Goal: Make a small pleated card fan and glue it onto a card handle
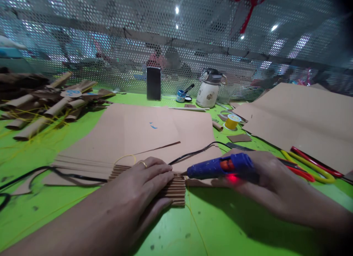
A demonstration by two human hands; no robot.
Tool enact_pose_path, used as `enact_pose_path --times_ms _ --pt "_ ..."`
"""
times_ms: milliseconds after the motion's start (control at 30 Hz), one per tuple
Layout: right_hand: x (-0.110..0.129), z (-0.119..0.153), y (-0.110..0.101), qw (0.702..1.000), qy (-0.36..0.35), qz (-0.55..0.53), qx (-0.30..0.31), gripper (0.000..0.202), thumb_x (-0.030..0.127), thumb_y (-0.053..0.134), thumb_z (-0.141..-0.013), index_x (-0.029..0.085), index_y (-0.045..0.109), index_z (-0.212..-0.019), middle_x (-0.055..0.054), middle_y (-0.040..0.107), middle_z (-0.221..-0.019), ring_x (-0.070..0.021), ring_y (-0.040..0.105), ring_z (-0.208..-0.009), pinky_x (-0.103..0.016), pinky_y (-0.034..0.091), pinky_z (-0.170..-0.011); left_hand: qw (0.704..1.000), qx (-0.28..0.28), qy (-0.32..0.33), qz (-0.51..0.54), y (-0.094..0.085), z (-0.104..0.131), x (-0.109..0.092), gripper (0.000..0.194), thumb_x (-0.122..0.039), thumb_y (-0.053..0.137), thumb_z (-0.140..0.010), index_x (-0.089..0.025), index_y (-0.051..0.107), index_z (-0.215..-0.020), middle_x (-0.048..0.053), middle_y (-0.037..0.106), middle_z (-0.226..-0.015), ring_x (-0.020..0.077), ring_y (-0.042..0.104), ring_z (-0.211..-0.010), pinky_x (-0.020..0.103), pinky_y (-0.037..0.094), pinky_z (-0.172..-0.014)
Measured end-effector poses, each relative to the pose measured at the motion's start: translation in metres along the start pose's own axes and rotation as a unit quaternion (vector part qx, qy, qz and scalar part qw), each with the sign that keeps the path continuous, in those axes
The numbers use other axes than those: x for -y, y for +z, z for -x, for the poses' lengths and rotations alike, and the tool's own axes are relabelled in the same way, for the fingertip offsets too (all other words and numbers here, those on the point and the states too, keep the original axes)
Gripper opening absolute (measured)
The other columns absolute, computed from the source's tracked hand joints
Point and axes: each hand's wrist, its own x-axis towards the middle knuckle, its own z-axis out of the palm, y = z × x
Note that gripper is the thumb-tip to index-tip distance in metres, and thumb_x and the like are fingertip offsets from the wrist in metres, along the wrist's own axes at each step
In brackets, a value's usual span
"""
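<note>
My left hand (147, 180) lies over a strip of pleated brown paper (178, 191), fingers on top and thumb along the near side, holding it to the green tabletop. The folds are packed closely together. In my right hand (271, 186) is a blue hot glue gun (206, 167), its nozzle at the right end of the pleats; I cannot tell whether the tip touches. A red light glows beneath its body. Thin yellow string (197, 224) runs from the pleats' right end toward the front. Beyond my left hand lie flat brown paper sheets (110, 138).
A black cord (193, 153) crosses the sheets. Rolled paper tubes (31, 128) with yellow string are piled left. A phone (153, 84), paint jar (181, 96) and white bottle (208, 92) stand behind. At right are a yellow spool (232, 122), yellow-handled tool (311, 167) and large brown sheets (306, 120).
</note>
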Motion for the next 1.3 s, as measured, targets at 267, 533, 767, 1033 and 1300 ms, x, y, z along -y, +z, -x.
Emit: enact_pose_path --times_ms 267,533,767,1033,1300 --pt "0.006 -0.006 0.004 1.0 0.014 -0.012 -0.015 0.008 0.025 0.06 -0.091 0.025 0.068 -0.088 -0.001 0.074 -0.078 -0.0192 0.066 -0.067 -0.027 0.05 -0.057 1.0 0.0 0.006 -0.012 -0.001 -0.005 -0.002 0.03 -0.034 0.053 -0.103 -0.022 0.068 -0.126 0.011 0.075 -0.121 0.0265 0.069 -0.109 0.038 0.063 -0.086" --pt "0.007 -0.01 0.007 0.999 0.023 -0.031 -0.008 0.005 0.021 0.061 -0.089 0.022 0.064 -0.085 0.0 0.07 -0.073 -0.016 0.061 -0.063 -0.024 0.046 -0.057 0.999 -0.013 0.026 -0.026 -0.001 -0.004 -0.002 0.032 -0.035 0.05 -0.105 -0.02 0.067 -0.127 0.012 0.075 -0.119 0.0263 0.069 -0.107 0.038 0.063 -0.085" --pt "0.007 -0.009 0.0 0.999 0.033 -0.028 -0.001 0.012 0.027 0.059 -0.091 0.023 0.062 -0.08 0.001 0.068 -0.07 -0.0163 0.06 -0.06 -0.025 0.045 -0.054 0.999 -0.009 0.023 -0.027 0.001 -0.002 0.001 0.032 -0.034 0.055 -0.102 -0.022 0.066 -0.13 0.011 0.075 -0.121 0.027 0.069 -0.109 0.039 0.063 -0.084" --pt "0.004 -0.005 -0.003 0.999 0.038 -0.019 0.003 0.012 0.026 0.057 -0.092 0.024 0.063 -0.081 0.0 0.069 -0.068 -0.0181 0.061 -0.057 -0.027 0.046 -0.051 1.0 -0.005 0.02 -0.012 -0.001 -0.006 -0.001 0.029 -0.033 0.05 -0.105 -0.021 0.069 -0.123 0.011 0.075 -0.119 0.0256 0.069 -0.106 0.038 0.062 -0.082" --pt "0.003 -0.005 0.004 0.999 0.024 -0.038 -0.002 0.009 0.026 0.061 -0.093 0.023 0.066 -0.086 0.0 0.07 -0.075 -0.0164 0.062 -0.064 -0.025 0.047 -0.056 0.999 0.012 0.005 -0.029 0.0 0.0 0.0 0.029 -0.034 0.048 -0.106 -0.021 0.065 -0.125 0.011 0.073 -0.12 0.026 0.068 -0.108 0.037 0.061 -0.084"
